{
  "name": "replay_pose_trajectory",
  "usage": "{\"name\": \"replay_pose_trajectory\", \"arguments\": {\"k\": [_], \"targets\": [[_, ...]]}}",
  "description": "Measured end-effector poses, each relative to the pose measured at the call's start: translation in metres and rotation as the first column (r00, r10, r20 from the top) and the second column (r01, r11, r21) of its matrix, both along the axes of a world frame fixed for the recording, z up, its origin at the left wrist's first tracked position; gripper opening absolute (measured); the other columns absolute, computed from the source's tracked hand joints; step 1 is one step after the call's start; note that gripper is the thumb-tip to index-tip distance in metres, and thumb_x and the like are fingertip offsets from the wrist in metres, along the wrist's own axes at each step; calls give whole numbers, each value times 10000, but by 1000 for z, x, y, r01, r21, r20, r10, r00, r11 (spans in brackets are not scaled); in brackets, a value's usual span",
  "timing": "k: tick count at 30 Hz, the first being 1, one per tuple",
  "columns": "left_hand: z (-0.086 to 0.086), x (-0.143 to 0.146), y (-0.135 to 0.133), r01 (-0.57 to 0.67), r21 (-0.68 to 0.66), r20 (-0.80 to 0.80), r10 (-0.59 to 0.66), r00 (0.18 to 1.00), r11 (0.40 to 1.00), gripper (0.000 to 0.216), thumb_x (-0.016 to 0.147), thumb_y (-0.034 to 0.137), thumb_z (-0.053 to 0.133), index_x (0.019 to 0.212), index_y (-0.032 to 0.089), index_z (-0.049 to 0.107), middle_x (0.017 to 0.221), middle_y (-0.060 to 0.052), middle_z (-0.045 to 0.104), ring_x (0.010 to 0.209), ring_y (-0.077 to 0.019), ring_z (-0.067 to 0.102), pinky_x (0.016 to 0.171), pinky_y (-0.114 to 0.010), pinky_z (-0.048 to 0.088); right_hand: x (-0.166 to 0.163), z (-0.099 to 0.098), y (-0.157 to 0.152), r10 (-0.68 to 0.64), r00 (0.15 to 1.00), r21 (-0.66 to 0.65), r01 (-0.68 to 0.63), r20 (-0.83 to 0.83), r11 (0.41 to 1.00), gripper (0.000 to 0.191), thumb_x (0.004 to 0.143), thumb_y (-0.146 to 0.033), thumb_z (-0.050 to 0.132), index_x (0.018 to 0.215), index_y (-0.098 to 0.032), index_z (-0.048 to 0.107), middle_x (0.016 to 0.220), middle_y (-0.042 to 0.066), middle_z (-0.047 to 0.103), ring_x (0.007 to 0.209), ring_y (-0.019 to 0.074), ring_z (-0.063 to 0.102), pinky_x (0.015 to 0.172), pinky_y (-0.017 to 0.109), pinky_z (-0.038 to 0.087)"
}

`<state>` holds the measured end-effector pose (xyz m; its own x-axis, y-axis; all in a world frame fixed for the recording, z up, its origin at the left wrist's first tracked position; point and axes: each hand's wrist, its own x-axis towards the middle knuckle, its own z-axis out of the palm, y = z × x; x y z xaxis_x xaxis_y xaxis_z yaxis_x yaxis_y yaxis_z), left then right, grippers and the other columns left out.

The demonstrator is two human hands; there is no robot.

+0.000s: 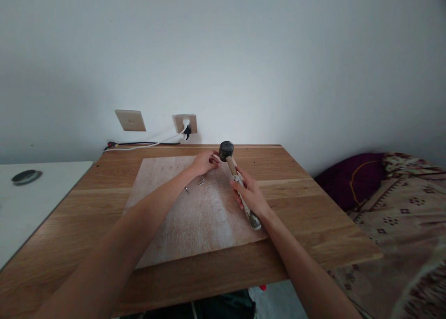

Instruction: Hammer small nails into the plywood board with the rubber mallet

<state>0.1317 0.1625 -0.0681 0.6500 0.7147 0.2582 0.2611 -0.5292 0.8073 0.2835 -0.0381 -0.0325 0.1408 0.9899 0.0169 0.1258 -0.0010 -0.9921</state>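
Note:
My right hand is wrapped round the handle of a mallet with a dark round head and a worn wooden handle. The mallet is tilted, its head pointing away from me. Close to the left of that head, my left hand has its fingers pinched together over the far edge of a pale wooden board. What those fingers hold, if anything, is hidden or too small to make out. Several small metal fasteners, nails or screws, lie on the board below my left hand, among them one fastener near my forearm.
The board lies on a brown wooden table against a white wall. A socket with plugs has cables running along the table's back edge. A white surface with a dark round object adjoins on the left; patterned fabric lies right.

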Motion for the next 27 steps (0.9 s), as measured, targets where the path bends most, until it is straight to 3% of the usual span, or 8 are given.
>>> {"name": "replay_pose_trajectory", "arguments": {"k": [11, 23, 27], "targets": [[-4, 2, 5, -2, -12, 35, 2, 999, 1000, 459, 727, 206, 804, 1171, 128, 715, 914, -62, 780, 759, -171, 701, 724, -290, 539, -2, 0, 0, -1, 1000, -42, 0, -11, 999, 841, 833, -400, 673, 1592, -149, 410, 570, -101, 511, 368, 107, 432, 302, 209, 390], [-1, 2, 2, -2, 13, 2, 2, 1000, 1000, 431, 737, 166, 747, 1166, 139, 717, 929, -59, 805, 814, -200, 745, 750, -298, 558, -2, -5, 1, -1, 1000, -32, 1, 2, 999, 718, 837, -397, 661, 1514, -202, 519, 583, -99, 512, 366, 98, 437, 306, 192, 374], [-3, 3, 3, 0, -2, 17, 0, 1000, 1000, 447, 727, 151, 751, 1172, 136, 716, 931, -68, 808, 816, -199, 748, 755, -298, 562, -1, -7, 1, -16, 1000, -42, 16, 7, 999, 778, 850, -405, 654, 1561, -160, 455, 557, -103, 513, 364, 112, 437, 301, 207, 383]]}}
